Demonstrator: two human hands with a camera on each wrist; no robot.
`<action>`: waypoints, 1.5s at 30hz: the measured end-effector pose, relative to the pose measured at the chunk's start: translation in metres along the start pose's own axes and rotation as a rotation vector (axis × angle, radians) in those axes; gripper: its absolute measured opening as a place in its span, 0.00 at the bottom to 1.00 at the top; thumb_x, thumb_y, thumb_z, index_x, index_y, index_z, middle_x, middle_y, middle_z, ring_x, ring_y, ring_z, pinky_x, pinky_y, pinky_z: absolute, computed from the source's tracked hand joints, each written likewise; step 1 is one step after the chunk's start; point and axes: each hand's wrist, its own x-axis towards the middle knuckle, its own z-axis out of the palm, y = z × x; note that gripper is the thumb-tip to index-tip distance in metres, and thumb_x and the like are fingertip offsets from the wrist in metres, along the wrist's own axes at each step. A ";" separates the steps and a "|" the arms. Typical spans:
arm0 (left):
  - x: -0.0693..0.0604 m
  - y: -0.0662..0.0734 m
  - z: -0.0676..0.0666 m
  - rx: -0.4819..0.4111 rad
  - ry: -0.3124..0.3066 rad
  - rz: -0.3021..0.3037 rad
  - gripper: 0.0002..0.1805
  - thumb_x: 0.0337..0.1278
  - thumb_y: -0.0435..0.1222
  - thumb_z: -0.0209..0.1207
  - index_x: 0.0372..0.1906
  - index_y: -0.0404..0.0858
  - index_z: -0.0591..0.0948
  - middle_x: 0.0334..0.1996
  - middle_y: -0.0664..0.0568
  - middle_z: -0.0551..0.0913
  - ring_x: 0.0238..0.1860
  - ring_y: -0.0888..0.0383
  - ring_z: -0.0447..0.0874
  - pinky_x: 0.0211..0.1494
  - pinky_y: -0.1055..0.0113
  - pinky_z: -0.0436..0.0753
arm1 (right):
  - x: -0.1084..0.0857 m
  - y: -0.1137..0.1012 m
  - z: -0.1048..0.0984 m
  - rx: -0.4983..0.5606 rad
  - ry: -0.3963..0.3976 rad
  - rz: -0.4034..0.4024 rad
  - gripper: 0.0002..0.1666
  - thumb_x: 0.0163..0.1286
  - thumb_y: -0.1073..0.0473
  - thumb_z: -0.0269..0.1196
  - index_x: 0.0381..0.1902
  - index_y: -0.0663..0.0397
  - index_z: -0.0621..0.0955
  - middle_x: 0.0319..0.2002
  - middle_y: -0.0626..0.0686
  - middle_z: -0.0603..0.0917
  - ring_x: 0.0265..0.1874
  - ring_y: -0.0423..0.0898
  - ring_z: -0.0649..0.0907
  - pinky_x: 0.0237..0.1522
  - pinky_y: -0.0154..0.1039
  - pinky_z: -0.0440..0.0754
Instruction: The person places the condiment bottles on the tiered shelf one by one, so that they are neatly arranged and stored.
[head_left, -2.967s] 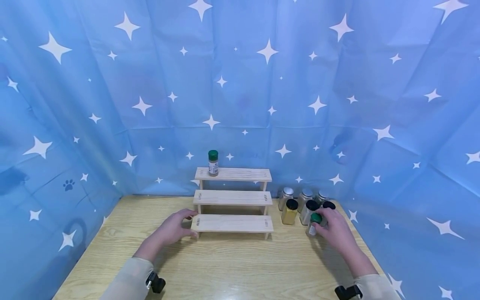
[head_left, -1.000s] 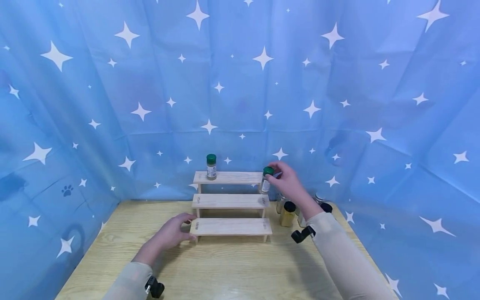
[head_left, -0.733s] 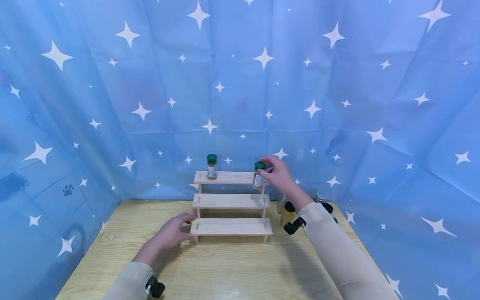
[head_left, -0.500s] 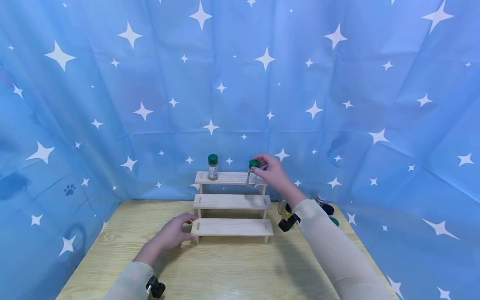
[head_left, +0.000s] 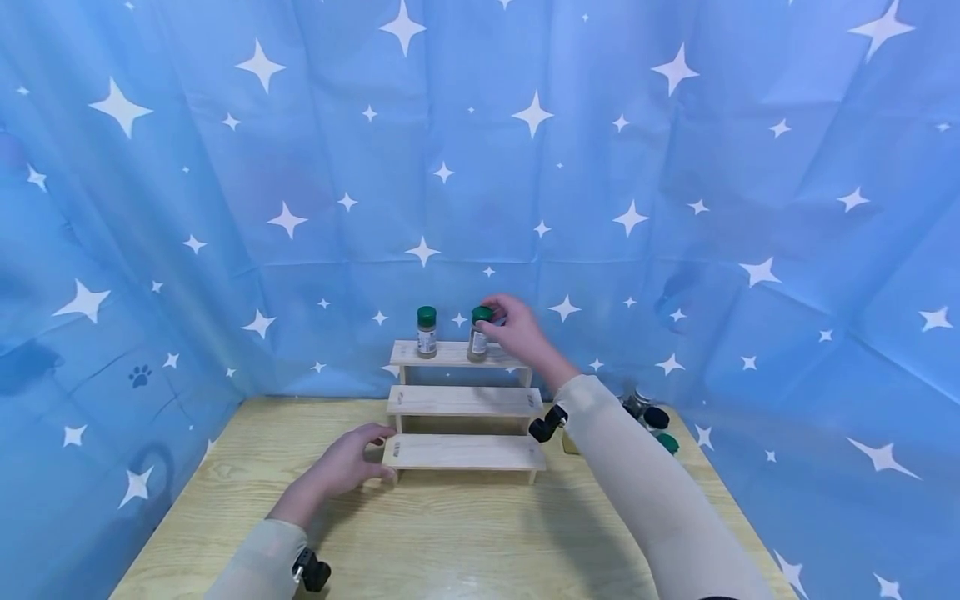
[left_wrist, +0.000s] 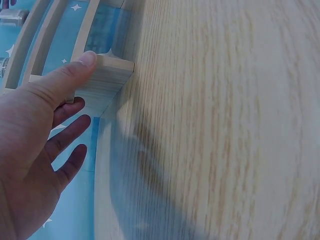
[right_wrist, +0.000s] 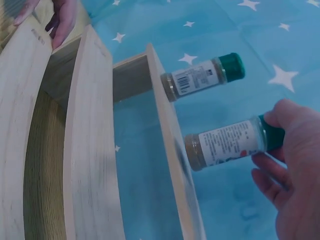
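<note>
A three-step wooden rack [head_left: 465, 402] stands at the back of the table. The right hand [head_left: 517, 332] pinches the green cap of a spice jar [right_wrist: 227, 143] at the middle of the top step; whether the jar's base touches the step I cannot tell. Left of it, a second green-capped jar [head_left: 427, 333] stands upright on that step. The left hand [head_left: 345, 462] grips the left end of the lowest step, thumb in front; in the left wrist view its thumb lies on the rack's end [left_wrist: 107, 75] and the other fingers are loosely bent.
Several jars, among them one with a black lid [head_left: 656, 417] and one with a green lid [head_left: 667, 442], stand right of the rack, partly hidden by the right sleeve [head_left: 637, 483]. A blue star-patterned curtain [head_left: 480, 208] hangs behind the wooden table [head_left: 450, 533].
From the jar group at the right, the right hand has carried the green-capped jar left and up, over to the middle of the top step. The left hand has stayed on the rack.
</note>
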 end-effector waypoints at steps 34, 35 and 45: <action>0.001 0.000 0.001 0.009 0.013 0.021 0.39 0.56 0.41 0.84 0.72 0.40 0.83 0.68 0.46 0.84 0.66 0.42 0.84 0.70 0.39 0.82 | 0.015 0.009 0.021 0.013 0.022 0.002 0.21 0.77 0.59 0.74 0.65 0.55 0.85 0.56 0.54 0.85 0.51 0.52 0.85 0.54 0.50 0.89; 0.002 -0.001 0.001 0.011 0.014 0.026 0.39 0.56 0.41 0.84 0.73 0.40 0.82 0.68 0.46 0.84 0.66 0.42 0.84 0.70 0.40 0.83 | 0.014 0.009 0.021 0.012 0.022 0.001 0.21 0.77 0.60 0.74 0.65 0.55 0.85 0.56 0.54 0.85 0.51 0.52 0.85 0.54 0.50 0.89; 0.003 -0.005 0.002 0.015 0.012 0.043 0.39 0.57 0.42 0.83 0.73 0.40 0.82 0.69 0.46 0.83 0.65 0.43 0.84 0.70 0.40 0.83 | 0.008 0.012 0.020 0.007 -0.022 -0.016 0.40 0.75 0.60 0.75 0.80 0.55 0.73 0.60 0.57 0.83 0.56 0.54 0.84 0.59 0.52 0.87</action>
